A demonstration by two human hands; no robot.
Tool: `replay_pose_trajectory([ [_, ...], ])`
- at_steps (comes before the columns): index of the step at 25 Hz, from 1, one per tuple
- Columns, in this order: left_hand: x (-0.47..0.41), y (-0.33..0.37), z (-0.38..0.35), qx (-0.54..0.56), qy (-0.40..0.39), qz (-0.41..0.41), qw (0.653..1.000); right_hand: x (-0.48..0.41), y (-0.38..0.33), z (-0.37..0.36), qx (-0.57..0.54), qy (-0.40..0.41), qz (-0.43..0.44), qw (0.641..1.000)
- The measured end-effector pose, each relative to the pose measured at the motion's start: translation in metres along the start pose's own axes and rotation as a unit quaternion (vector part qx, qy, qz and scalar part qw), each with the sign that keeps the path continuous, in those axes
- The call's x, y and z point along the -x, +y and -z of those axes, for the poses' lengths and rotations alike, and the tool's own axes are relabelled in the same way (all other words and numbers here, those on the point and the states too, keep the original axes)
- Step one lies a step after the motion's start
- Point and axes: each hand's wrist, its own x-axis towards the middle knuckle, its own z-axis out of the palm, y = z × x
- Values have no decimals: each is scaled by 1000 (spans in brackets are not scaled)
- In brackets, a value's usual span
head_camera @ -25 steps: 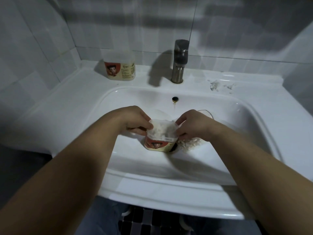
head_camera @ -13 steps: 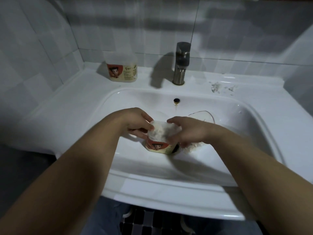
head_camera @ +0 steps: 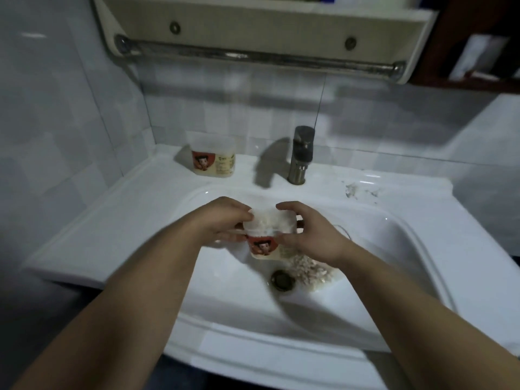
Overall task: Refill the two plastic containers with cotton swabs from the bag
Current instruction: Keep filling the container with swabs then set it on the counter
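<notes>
A person holds a small plastic container over the basin of a white sink, with both hands on it. The left hand wraps the container's left side, its fingers curled round the wall and the thumb lying near the top rim. The right hand grips the right side, the forefinger arched over the far edge of the top and the thumb pressed on the front just beside the red picture label. The upper part of the container is clear and shows a packed white mass of cotton swabs - motion blur leaves it unclear whether a lid sits on top. Below the right wrist a clear bag of swabs lies in the basin, just right of the drain. A second container with the same label stands upright on the sink's back ledge, well to the left of the metal tap. Some small white bits lie on the ledge to the right of the tap. Above, on the tiled wall, hangs a cream shelf with a metal rail along its underside.
</notes>
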Motion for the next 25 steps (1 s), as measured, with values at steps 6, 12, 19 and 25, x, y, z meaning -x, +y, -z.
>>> replay_pose_trajectory([
  [6, 17, 12, 27, 39, -4, 11, 999, -9, -36, -9, -222, 21, 8, 975],
  [12, 29, 13, 72, 172, 44, -51, 983, -38, -84, -33, -228, 19, 74, 971],
  [19, 20, 5, 140, 217, 143, -59, 964, -87, -120, -86, -214, 12, 122, 969],
  [25, -8, -13, 186, 222, 215, -107, 945, -129, -127, -118, -194, 25, 139, 971],
])
